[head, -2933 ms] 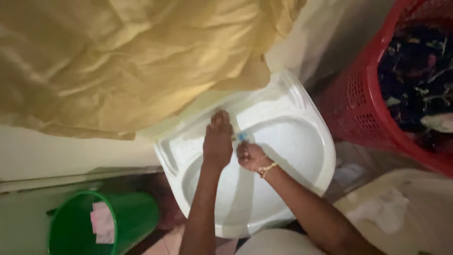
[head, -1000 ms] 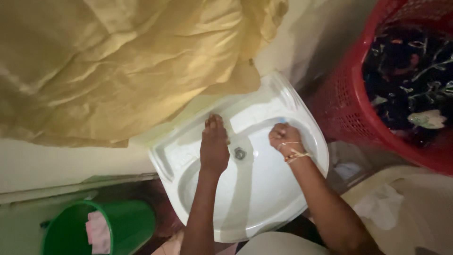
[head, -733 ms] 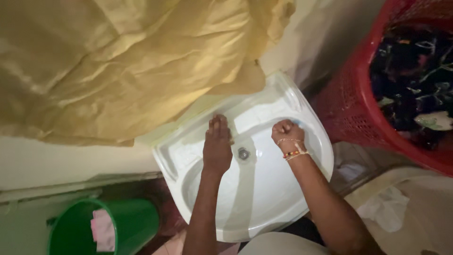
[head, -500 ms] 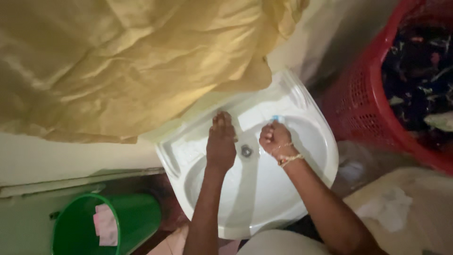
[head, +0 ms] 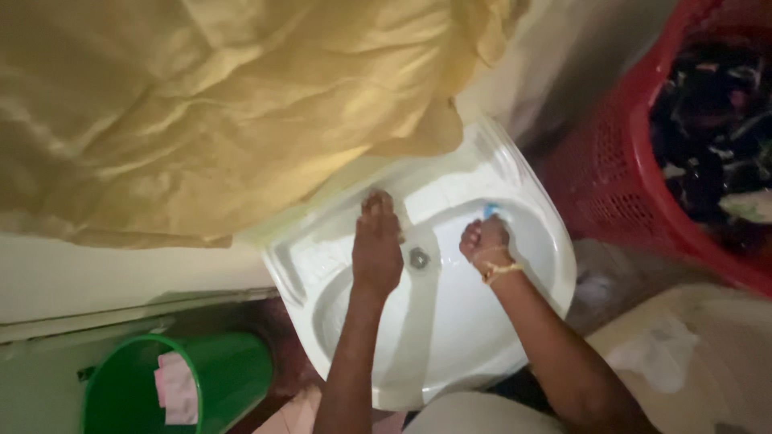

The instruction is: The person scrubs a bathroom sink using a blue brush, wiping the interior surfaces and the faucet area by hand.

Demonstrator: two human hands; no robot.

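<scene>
A white wash basin (head: 531, 241) fills the middle of the head view, with a metal drain (head: 418, 258) at its centre. My left hand (head: 376, 245) lies flat, palm down, on the basin's inner wall just left of the drain. My right hand (head: 484, 241) is closed into a fist on a small blue item (head: 490, 210), perhaps a sponge or brush, pressed against the basin wall right of the drain. A gold bangle circles my right wrist.
A large yellow cloth (head: 201, 104) hangs over the basin's far side. A red laundry basket (head: 611, 161) full of dark clothes stands at the right. A green bucket (head: 233, 374) sits at the lower left. Crumpled white cloth (head: 659, 354) lies at the lower right.
My right hand has moved across the basin's right side and back toward the drain, still gripping the blue item. My left hand has stayed flat on the basin.
</scene>
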